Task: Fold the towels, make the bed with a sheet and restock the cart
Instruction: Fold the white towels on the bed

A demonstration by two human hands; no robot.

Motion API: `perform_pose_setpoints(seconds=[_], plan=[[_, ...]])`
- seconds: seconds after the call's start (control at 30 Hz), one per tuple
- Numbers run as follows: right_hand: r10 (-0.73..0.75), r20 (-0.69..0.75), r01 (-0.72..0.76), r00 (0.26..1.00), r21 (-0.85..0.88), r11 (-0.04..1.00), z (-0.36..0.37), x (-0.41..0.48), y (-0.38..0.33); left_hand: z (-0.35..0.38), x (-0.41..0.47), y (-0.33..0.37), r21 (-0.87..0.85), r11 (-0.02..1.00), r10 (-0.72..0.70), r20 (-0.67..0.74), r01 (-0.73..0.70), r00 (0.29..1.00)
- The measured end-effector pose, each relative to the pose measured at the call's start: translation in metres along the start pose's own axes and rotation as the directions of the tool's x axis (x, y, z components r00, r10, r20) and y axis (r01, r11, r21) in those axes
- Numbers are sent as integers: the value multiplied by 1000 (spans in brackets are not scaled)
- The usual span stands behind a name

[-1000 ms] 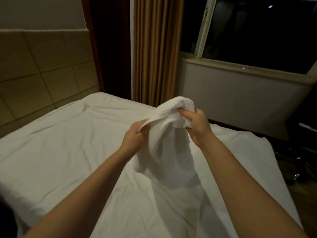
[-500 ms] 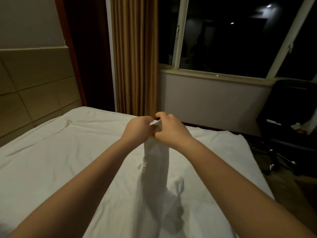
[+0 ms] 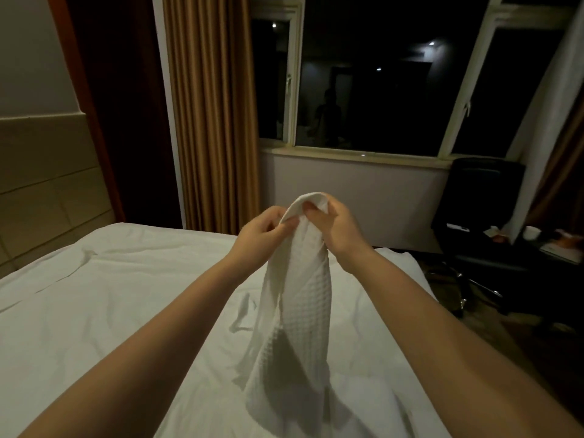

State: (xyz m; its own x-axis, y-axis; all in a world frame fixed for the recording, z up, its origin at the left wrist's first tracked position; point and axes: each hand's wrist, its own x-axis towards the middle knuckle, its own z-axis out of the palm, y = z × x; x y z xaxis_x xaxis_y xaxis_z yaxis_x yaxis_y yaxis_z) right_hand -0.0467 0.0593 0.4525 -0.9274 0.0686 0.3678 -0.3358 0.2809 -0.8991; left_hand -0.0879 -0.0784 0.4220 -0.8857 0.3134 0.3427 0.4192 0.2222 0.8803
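Observation:
A white waffle-weave towel (image 3: 300,311) hangs bunched in front of me over the bed (image 3: 110,311), its lower end reaching the white sheet. My left hand (image 3: 262,232) pinches the towel's top edge on the left. Close beside it, my right hand (image 3: 335,226) grips the same top edge, with a fold of cloth arching over its fingers. Both forearms stretch out over the bed.
A padded headboard (image 3: 47,184) runs along the left. Tan curtains (image 3: 211,115) and a dark window (image 3: 373,90) stand beyond the bed. On the right are a black office chair (image 3: 480,216) and a side table (image 3: 562,245) with small items.
My hands have drawn slightly apart and worked along the towel's top edge, so a fold now arches over my right fingers. The view has tilted up toward the window.

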Motion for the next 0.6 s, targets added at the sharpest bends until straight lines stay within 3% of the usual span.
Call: perform_pose_setpoints(seconds=[0.1, 0.2, 0.33, 0.5, 0.6], plan=[[-38, -70, 42, 997, 62, 997, -11, -9, -13, 12, -2, -8, 13, 999, -50, 35, 49, 998], [-64, -154, 84, 986, 122, 989, -23, -14, -26, 23, -8, -27, 18, 982, -187, 70, 186, 980], [-97, -208, 117, 973, 85, 990, -40, -18, -35, 28, -15, -46, -61, 954, -290, 70, 294, 955], [-41, -216, 11, 975, -138, 990, -60, -22, -13, 11, -6, -39, -18, 974, -227, -132, 226, 965], [5, -150, -52, 989, -313, 948, -62, -28, -4, -1, 3, -24, 159, 976, -132, -101, 147, 986]])
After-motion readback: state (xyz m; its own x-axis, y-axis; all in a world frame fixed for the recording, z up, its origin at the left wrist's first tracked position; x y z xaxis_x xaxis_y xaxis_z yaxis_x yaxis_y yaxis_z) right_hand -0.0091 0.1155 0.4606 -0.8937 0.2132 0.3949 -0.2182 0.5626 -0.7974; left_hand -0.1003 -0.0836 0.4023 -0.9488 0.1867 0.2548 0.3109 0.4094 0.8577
